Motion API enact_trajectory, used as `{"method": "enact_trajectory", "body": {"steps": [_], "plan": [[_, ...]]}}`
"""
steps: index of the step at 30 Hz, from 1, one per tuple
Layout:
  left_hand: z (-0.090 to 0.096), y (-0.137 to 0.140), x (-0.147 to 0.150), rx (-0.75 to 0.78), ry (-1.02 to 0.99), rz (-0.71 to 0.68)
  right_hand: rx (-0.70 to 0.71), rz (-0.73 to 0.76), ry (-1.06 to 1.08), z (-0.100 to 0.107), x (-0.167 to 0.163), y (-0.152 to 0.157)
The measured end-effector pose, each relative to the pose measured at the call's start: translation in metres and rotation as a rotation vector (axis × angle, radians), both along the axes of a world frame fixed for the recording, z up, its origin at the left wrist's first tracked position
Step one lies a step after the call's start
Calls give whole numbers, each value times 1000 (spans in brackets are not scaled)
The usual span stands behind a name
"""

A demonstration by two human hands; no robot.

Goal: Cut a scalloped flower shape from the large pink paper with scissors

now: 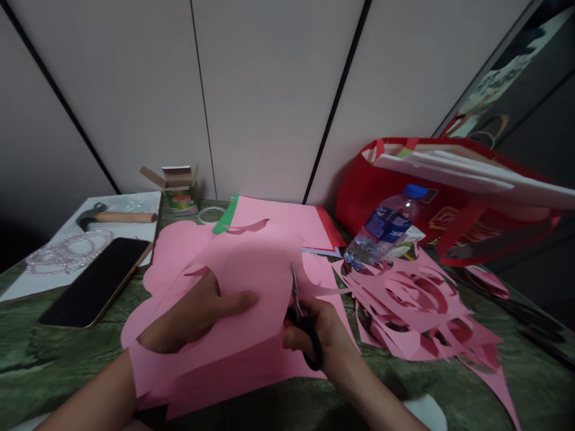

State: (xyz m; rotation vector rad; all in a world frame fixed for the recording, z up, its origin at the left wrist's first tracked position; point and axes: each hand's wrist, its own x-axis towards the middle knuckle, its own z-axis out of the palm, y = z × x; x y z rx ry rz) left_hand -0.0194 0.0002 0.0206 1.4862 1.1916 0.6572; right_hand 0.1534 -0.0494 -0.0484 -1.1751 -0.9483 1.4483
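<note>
A sheet of pink paper (260,257) with cut edges is raised at a slant over other pink paper. My left hand (193,311) is closed on its left side, thumb across the top face and the other fingers hidden. In my right hand (326,329) are black-handled scissors (309,341), gripped by the loops, their blades pointing away from me at the sheet's right part. A narrow pink strip (330,291) hangs off to the right of the blades. Rounded pink cut-outs (177,245) lie beneath and to the left.
Pink scraps (408,299) are heaped right, by a water bottle (381,230) and a red bag (359,191). Coloured sheets (283,212) lie behind. At left are a phone (101,281), bead strands (72,251), a hammer (128,218) and a small opened box (182,200).
</note>
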Motion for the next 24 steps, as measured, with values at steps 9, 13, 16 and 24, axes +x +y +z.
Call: {"method": "enact_trajectory", "body": {"steps": [9,13,16,24], "plan": [[-6,8,-8,2,-18,-83,-33,-40,-19,-1,-1,1],[-11,11,-11,18,-11,-106,-56,-24,-13,-4,-2,2],[-11,11,-12,41,-11,-116,-66,-30,-15,-8,-3,2],[-11,11,-13,-101,-238,-44,-128,-49,-52,1,-5,1]]}}
